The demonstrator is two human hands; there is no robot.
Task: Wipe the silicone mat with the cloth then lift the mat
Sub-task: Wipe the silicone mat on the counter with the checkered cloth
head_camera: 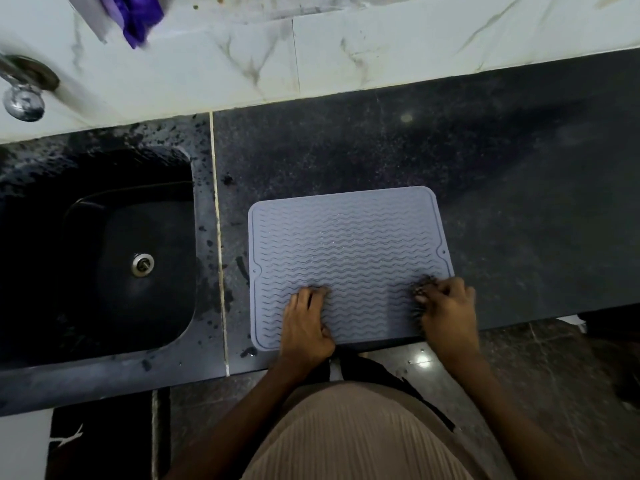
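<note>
1. The mat [346, 258] lies flat on the counter [519, 202], just right of the sink [104, 254].
2. The left hand [306, 323] presses flat and open on the mat's near edge.
3. The right hand [446, 306], at the mat's near right corner, clutches a dark cloth [424, 284].
</note>
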